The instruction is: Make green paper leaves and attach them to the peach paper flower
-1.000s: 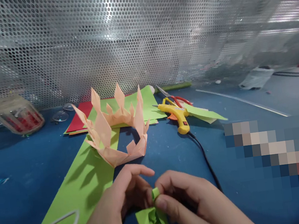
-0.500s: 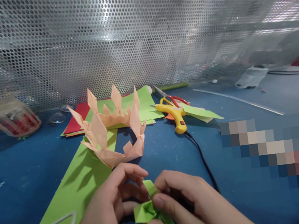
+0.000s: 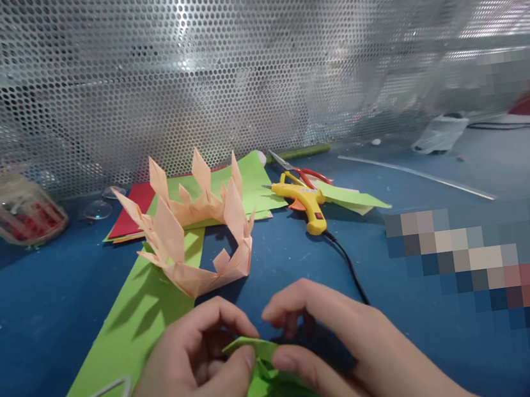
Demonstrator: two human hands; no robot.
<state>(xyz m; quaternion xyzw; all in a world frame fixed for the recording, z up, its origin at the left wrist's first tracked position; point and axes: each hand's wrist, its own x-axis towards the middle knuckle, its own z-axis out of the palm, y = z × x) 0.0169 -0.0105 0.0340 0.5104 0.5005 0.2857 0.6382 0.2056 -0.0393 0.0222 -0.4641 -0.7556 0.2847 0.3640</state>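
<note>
My left hand (image 3: 196, 368) pinches a folded piece of green paper (image 3: 273, 384) between its thumb and fingers, low in the middle of the view. On the paper's right side lies the thumb of my right hand (image 3: 333, 338), its index finger lifted and bent above; its lower fingers are partly hidden. Just beyond my hands, a peach folded-paper crown (image 3: 221, 280) with pointed petals stands on the table. A long green paper strip (image 3: 131, 331) runs under the crown's left side and behind my left wrist.
Behind the crown lie red (image 3: 125, 219) and green sheets (image 3: 257, 174). To their right are a yellow glue gun (image 3: 311, 202) with a black cord, scissors (image 3: 317, 176) and green scraps (image 3: 356, 197). A jar (image 3: 15, 213), glasses (image 3: 97, 211), a clear stick (image 3: 411, 174) and a mesh wall (image 3: 229, 67) surround them.
The folded green paper has turned from upright to lying more sideways. My left thumb has moved up onto it, and my right index finger has lifted away. The view has shifted slightly.
</note>
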